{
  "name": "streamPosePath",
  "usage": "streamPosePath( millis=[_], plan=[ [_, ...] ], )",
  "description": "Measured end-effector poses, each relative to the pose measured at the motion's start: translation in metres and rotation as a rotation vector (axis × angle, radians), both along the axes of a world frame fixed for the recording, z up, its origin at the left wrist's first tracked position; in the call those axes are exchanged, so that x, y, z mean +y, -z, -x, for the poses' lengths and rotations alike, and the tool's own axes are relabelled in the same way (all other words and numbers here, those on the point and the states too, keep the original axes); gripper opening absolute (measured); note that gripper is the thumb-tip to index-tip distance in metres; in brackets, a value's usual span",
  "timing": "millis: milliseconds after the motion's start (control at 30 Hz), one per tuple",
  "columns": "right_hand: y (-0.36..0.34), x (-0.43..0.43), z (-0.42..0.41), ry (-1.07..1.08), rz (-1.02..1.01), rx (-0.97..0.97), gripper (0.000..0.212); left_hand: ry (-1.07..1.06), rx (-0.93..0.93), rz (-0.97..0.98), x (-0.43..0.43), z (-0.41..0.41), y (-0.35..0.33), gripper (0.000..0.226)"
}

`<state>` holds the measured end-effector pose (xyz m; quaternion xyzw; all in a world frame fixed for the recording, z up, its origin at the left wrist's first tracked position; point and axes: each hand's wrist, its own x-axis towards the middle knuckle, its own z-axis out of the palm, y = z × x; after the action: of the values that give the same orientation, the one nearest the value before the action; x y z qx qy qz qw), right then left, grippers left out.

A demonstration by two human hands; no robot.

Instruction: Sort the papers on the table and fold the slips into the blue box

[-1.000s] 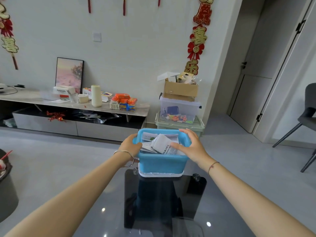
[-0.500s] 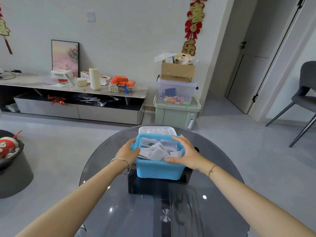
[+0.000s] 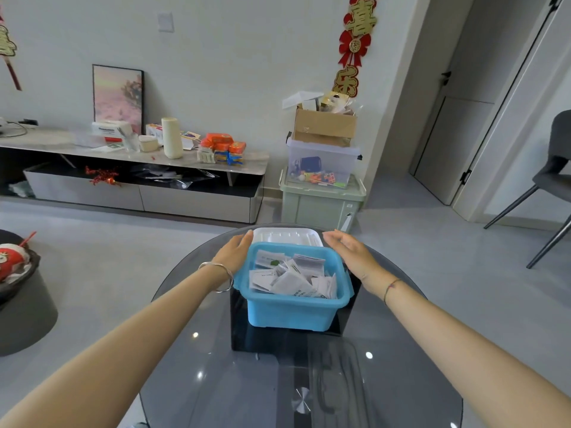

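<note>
At the far side of the glass table (image 3: pixel 247 381), I am flanking the blue box (image 3: pixel 293 313) with both arms stretched forward, my left hand (image 3: pixel 234 253) and right hand (image 3: pixel 350 254) lying just beside its back corners. Neither grip is closing on anything: fingers are straight and palms are facing inward. The folded slips (image 3: pixel 290 276) are sitting piled inside the box, so I judge I am reaching for the white lid (image 3: pixel 287 236) just behind it.

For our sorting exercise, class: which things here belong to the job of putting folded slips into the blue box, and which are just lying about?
Job: blue box, folded slips inside it, left hand, right hand, glass table.
Lying about: white plastic piece behind the box, cardboard box, clear bin, green bin, framed picture, orange packets, grey chair.
</note>
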<state>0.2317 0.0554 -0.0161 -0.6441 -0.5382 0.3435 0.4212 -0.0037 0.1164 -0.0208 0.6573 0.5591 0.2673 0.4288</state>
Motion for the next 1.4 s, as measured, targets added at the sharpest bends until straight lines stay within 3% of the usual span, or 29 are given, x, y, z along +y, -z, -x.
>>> streamPosePath(
  millis=[67, 200, 333, 433, 567, 667, 800, 867, 900, 967, 1000, 1133, 1200, 1267, 1400],
  plan=[
    [0.001, 0.015, -0.008, 0.021, 0.105, 0.099, 0.049, 0.022, 0.001, 0.070, 0.018, 0.001, 0.002, 0.051],
    [0.013, 0.051, -0.029, -0.004, 0.326, 0.249, 0.072, -0.037, -0.129, 0.357, 0.063, 0.002, 0.019, 0.081],
    [0.026, 0.088, -0.038, 0.023, 0.412, 0.425, 0.077, -0.053, -0.147, 0.458, 0.089, -0.009, 0.026, 0.069],
    [0.035, 0.116, -0.041, 0.041, 0.439, 0.489, 0.079, -0.058, -0.166, 0.464, 0.114, -0.019, 0.035, 0.099],
    [0.040, 0.128, -0.038, 0.060, 0.407, 0.442, 0.071, -0.043, -0.275, 0.501, 0.129, -0.036, 0.039, 0.091],
    [0.035, 0.133, -0.041, 0.051, 0.257, 0.314, 0.067, -0.072, -0.426, 0.418, 0.139, -0.045, 0.032, 0.076],
    [0.020, 0.129, -0.054, 0.011, 0.072, 0.254, 0.103, -0.022, -0.507, 0.221, 0.131, -0.051, 0.000, 0.045],
    [0.000, 0.112, -0.045, 0.016, 0.010, 0.238, 0.110, -0.007, -0.507, 0.106, 0.133, -0.047, -0.005, 0.054],
    [-0.010, 0.101, -0.038, 0.016, -0.019, 0.213, 0.112, -0.014, -0.491, 0.051, 0.128, -0.043, -0.008, 0.070],
    [-0.022, 0.079, -0.028, 0.007, -0.070, 0.161, 0.097, -0.005, -0.527, 0.018, 0.106, -0.034, -0.015, 0.102],
    [-0.027, 0.064, -0.021, -0.001, -0.096, 0.150, 0.084, -0.002, -0.540, 0.003, 0.097, -0.032, -0.016, 0.106],
    [-0.022, 0.010, -0.006, -0.034, -0.109, 0.176, 0.060, -0.035, -0.599, -0.106, 0.065, -0.025, -0.009, 0.057],
    [-0.013, -0.012, -0.002, -0.051, -0.103, 0.177, 0.050, 0.013, -0.582, -0.135, 0.043, -0.015, -0.004, 0.054],
    [-0.002, -0.029, 0.000, -0.071, -0.097, 0.171, 0.058, 0.170, -0.480, -0.206, 0.007, -0.004, -0.001, 0.076],
    [0.017, -0.055, 0.001, -0.105, -0.128, 0.073, 0.098, 0.258, -0.390, -0.316, -0.034, 0.012, 0.012, 0.092]
  ],
)
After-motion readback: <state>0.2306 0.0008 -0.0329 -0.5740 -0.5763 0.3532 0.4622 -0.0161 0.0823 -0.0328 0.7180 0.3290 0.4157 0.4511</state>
